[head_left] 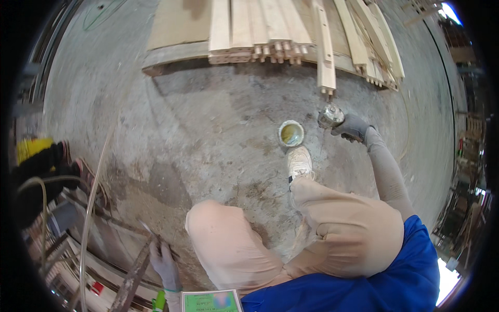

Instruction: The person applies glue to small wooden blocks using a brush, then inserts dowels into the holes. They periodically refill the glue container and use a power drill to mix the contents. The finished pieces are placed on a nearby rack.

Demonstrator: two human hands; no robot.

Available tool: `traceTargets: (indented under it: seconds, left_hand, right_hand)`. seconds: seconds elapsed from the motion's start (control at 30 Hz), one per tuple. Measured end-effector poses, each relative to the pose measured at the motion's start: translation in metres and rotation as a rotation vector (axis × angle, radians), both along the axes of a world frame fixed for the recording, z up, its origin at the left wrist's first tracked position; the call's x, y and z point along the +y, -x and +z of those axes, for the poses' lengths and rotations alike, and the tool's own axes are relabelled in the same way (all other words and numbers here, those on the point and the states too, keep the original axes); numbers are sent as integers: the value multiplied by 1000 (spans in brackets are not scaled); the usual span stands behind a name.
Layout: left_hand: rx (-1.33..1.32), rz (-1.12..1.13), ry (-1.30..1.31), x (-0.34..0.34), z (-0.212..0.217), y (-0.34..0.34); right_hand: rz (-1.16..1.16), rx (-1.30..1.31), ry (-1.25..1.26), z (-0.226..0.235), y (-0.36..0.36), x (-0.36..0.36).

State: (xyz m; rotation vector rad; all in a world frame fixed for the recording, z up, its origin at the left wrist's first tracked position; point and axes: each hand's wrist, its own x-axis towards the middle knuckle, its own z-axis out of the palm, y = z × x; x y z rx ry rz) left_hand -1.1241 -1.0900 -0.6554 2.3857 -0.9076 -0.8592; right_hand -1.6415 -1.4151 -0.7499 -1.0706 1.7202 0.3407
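Observation:
My right hand (pixel 354 128), in a grey glove, is closed round the side of a round can-like thing (pixel 331 116) crusted whitish and silvery. Just beyond it lies the dowelled end of a pale wooden rail (pixel 326 78), which juts out past the others. My left hand (pixel 165 266), also gloved, is low at the left beside a brown bar (pixel 134 278). Its fingers look bent round something slim with a pale, blurred tip, too smeared to name. An open pot (pixel 291 133) with yellowish stuff inside stands on the floor by my shoe (pixel 300 162).
Stacked wooden rails (pixel 254 26) with dowels at their ends lie on a low board-topped platform (pixel 176 52). More rails (pixel 377 44) lie at its right. A pale hose (pixel 93 192) and a metal frame (pixel 112 234) are at the left, near another person's dark-clothed legs (pixel 44 171).

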Motion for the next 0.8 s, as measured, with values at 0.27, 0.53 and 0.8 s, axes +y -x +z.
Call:
traceTargets:
  seconds: [0.27, 0.53, 0.8]
  left_hand:
    - [856, -310, -202, -226, -32, 225]
    - [1249, 98, -514, -234, -134, 331]
    - [1247, 296, -585, -230, -152, 351]
  right_hand:
    - [-30, -75, 71, -19, 37, 9]
    - [14, -106, 43, -31, 59, 9]
    - [144, 22, 19, -34, 48, 3]
